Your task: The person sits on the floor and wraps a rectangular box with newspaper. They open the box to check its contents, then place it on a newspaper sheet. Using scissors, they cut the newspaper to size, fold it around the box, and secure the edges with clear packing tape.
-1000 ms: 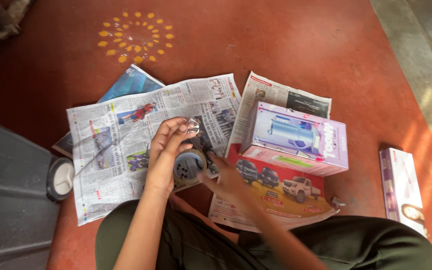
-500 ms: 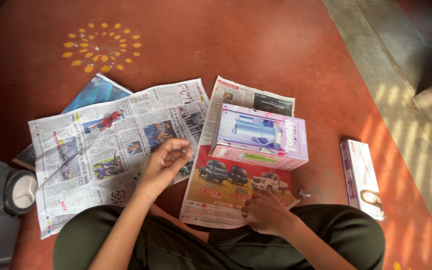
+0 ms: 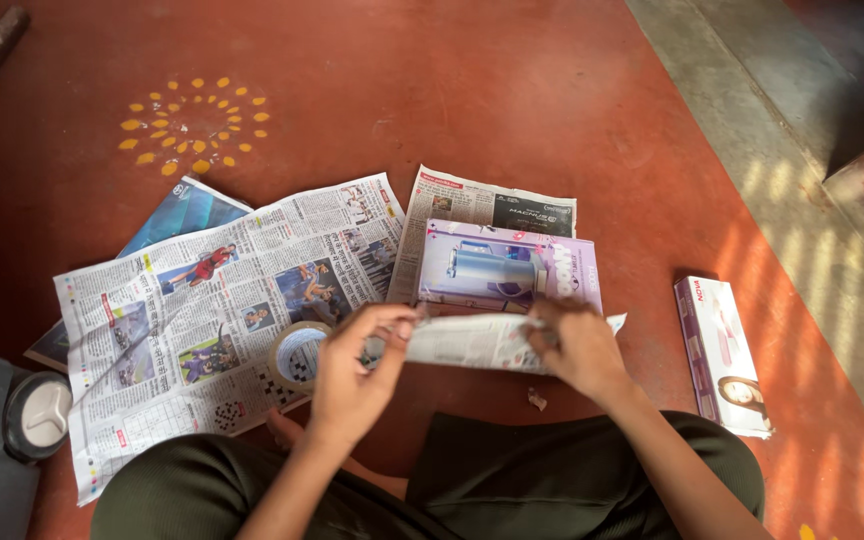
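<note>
Both hands pinch the near edge of a newspaper sheet point(image 3: 472, 342), left hand point(image 3: 357, 372) at one end and right hand point(image 3: 574, 345) at the other, lifting it against the side of the lilac box point(image 3: 507, 268) lying on the floor point(image 3: 512, 90). A tape roll point(image 3: 298, 354) rests on spread newspaper point(image 3: 202, 310) just beside the left hand, within reach.

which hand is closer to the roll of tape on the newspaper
Left. The left hand is just right of the tape roll, pinching the folded newspaper edge; the right hand is farther right, by the purple box.
</note>
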